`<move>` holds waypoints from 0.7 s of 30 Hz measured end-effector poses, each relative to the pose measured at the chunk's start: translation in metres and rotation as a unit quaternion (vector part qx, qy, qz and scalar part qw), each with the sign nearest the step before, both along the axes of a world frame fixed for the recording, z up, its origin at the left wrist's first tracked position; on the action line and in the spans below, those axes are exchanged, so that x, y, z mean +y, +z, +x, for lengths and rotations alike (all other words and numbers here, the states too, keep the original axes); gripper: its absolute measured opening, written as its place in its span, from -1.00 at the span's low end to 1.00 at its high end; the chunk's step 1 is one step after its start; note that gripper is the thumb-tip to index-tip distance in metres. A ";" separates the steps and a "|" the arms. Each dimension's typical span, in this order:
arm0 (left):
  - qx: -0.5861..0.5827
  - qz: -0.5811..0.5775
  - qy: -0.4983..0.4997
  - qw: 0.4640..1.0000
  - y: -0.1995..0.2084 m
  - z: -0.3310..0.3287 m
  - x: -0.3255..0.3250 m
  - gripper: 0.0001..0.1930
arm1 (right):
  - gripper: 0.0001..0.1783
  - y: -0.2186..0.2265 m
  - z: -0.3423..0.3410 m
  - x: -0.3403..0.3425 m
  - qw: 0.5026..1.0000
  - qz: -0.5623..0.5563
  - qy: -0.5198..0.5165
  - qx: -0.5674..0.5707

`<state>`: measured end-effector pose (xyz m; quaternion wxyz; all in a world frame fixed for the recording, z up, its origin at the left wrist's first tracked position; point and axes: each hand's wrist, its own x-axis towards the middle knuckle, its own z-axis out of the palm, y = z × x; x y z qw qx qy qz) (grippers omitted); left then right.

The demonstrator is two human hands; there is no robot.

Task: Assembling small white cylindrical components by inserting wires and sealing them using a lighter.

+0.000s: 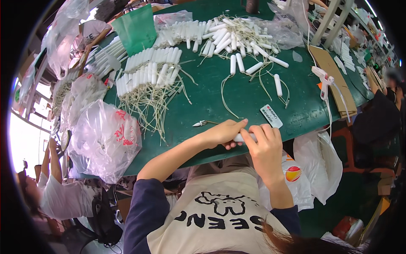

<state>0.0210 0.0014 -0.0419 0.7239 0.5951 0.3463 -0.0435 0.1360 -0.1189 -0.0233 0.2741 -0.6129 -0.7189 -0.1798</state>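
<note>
Close to the table's front edge, a white plastic tube (246,137) lies level between my two hands. My left hand (225,132) is closed round its left end, and my right hand (265,139) grips the other end with bent fingers. Much of the tube is hidden by the fingers. A small white flame-shaped bulb on a wire (200,124) rests left of my left hand. Just beyond my right hand lies a flat white remote control (270,116) with rows of buttons. One loose white tube with a wire (278,85) is farther back.
White tubes with trailing wires (148,78) lie in rows at the left, and a heap of tubes (237,36) covers the back. A glue gun (324,81) sits at the right beside cardboard (332,80). Plastic bags (105,139) bulge over the left edge. Other people work nearby.
</note>
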 end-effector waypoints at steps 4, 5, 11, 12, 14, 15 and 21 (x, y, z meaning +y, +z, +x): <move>-0.003 0.040 0.006 0.999 -0.003 -0.011 0.007 -0.42 | -0.65 0.004 -0.004 0.004 0.999 -0.041 -0.012 -0.006; -0.002 0.072 -0.003 0.997 -0.003 -0.016 0.009 -0.42 | -0.65 0.003 -0.003 0.004 0.999 -0.051 -0.018 0.007; -0.147 0.168 0.079 0.972 0.007 -0.036 0.007 -0.66 | -0.66 0.004 -0.001 0.005 0.918 -0.110 -0.053 0.376; -0.203 0.227 0.095 0.948 0.010 -0.038 0.002 -0.72 | -0.65 0.006 -0.003 0.003 0.854 -0.134 -0.061 0.500; -0.221 0.186 0.092 0.953 0.020 -0.041 -0.003 -0.75 | -0.51 -0.002 -0.006 0.003 0.829 -0.145 -0.007 0.539; -0.222 0.193 0.087 0.952 0.022 -0.040 -0.005 -0.74 | -0.42 -0.003 -0.012 0.003 0.805 -0.162 0.038 0.569; -0.202 0.210 0.049 0.955 0.019 -0.037 -0.004 -0.75 | -0.19 -0.014 -0.028 0.011 0.818 -0.178 0.136 0.531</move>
